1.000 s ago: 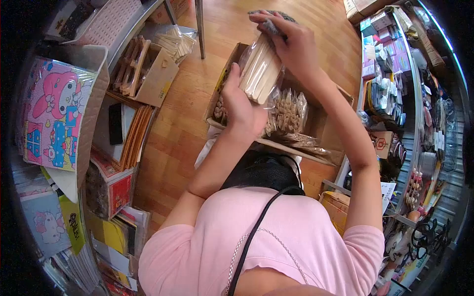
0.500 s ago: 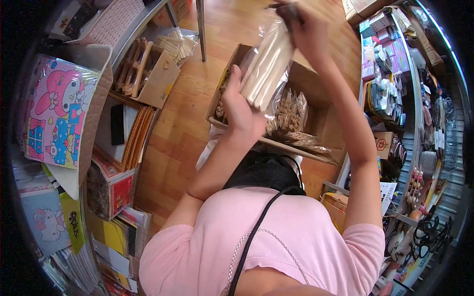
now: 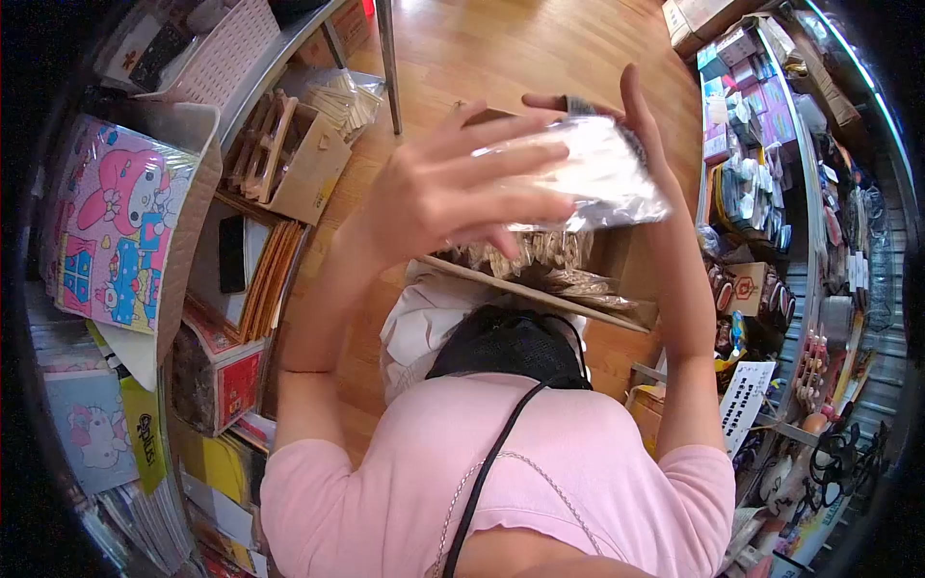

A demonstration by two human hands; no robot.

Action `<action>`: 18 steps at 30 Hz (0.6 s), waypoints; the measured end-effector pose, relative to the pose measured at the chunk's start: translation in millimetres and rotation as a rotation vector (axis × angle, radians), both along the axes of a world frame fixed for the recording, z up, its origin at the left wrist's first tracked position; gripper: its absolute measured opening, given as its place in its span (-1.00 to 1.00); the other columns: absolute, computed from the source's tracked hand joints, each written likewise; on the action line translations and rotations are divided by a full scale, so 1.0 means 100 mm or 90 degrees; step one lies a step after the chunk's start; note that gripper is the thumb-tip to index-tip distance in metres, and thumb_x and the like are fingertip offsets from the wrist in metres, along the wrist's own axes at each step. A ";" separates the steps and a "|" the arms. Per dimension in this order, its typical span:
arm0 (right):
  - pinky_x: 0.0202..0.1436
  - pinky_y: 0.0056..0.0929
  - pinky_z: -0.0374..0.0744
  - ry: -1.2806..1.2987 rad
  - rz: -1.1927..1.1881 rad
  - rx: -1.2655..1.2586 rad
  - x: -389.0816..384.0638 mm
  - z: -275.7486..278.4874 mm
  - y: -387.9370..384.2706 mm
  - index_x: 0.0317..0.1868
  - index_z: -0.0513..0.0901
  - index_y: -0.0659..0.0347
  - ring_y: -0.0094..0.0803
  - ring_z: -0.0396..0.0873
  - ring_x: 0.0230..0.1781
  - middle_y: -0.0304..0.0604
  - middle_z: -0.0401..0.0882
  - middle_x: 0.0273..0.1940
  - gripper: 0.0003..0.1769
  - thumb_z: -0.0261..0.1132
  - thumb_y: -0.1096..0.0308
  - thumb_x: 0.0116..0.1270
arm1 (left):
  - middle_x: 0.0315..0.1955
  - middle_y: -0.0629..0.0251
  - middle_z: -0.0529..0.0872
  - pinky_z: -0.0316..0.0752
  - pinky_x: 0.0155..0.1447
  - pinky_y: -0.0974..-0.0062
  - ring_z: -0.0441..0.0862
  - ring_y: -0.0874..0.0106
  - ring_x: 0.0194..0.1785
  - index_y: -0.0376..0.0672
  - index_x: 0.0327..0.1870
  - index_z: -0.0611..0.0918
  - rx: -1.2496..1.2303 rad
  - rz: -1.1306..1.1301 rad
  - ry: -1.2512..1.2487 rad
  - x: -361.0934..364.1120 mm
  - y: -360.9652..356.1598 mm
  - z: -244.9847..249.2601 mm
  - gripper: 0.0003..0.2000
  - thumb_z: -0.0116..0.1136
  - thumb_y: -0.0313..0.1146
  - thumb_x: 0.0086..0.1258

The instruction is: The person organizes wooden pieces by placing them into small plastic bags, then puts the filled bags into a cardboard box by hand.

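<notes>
A shiny clear plastic packet (image 3: 602,173), its contents washed out by glare, is held up in front of my chest. My right hand (image 3: 641,120) is behind the packet's far right side, thumb raised, with a dark item near its fingers. Over the packet's left part lies my left hand (image 3: 462,188), fingers spread and slightly blurred. Beneath both hands is an open cardboard box (image 3: 631,275) holding several bags of wooden sticks (image 3: 568,255).
On the left, a small carton (image 3: 313,169) of wooden pieces stands above stacked frames (image 3: 270,279) and a phone (image 3: 232,253). Packed shelves (image 3: 771,193) run along the right. A black bag (image 3: 511,347) lies against my front.
The packet has turned from upright to nearly level and shifted right. My left hand has risen from its lower end onto its face, fingers spreading. My right hand has moved lower.
</notes>
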State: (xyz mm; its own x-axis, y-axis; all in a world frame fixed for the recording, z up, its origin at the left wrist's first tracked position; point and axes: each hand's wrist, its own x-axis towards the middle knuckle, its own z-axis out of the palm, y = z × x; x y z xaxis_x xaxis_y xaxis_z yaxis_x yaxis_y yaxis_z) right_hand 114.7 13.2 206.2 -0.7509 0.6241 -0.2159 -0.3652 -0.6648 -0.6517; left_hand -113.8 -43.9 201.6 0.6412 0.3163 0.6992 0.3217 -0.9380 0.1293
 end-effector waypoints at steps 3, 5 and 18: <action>0.04 -0.22 0.55 -0.023 -0.012 0.023 0.05 -0.08 -0.03 0.16 0.34 0.45 -0.14 0.57 -0.06 0.11 0.55 -0.06 -0.06 -0.08 -0.37 0.20 | 0.09 0.44 0.54 0.24 0.31 0.19 0.43 0.38 0.20 0.29 -0.07 0.63 -0.007 0.056 0.109 -0.01 -0.11 -0.05 -0.64 0.09 -0.03 0.06; 0.13 -0.34 0.49 -0.196 -0.124 0.001 0.10 -0.16 -0.06 0.06 0.45 0.46 -0.22 0.54 0.00 0.10 0.52 0.00 -0.17 0.08 -0.26 0.19 | 0.09 0.46 0.53 0.18 0.35 0.20 0.41 0.41 0.22 0.30 -0.06 0.62 -0.033 0.064 0.104 -0.06 -0.09 -0.10 -0.60 0.18 -0.19 -0.03; -0.06 -0.51 0.47 -0.333 -0.396 0.195 -0.12 0.02 -0.32 -0.03 0.45 0.33 -0.49 0.50 -0.17 -0.19 0.53 -0.20 -0.55 0.29 0.19 0.19 | 0.12 0.23 0.48 0.18 0.32 0.30 0.41 0.36 0.19 -0.12 0.11 0.48 -0.296 0.316 -0.243 -0.33 -0.06 -0.30 -0.62 0.11 -0.49 0.22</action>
State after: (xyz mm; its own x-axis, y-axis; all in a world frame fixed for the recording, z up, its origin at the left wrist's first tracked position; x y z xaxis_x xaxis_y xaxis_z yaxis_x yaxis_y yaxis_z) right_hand 102.4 -19.2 207.9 -0.1050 0.9755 -0.1934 -0.2072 -0.2117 -0.9551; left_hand -146.5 -50.1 171.1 0.0899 0.8183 0.5677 0.5441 -0.5178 0.6603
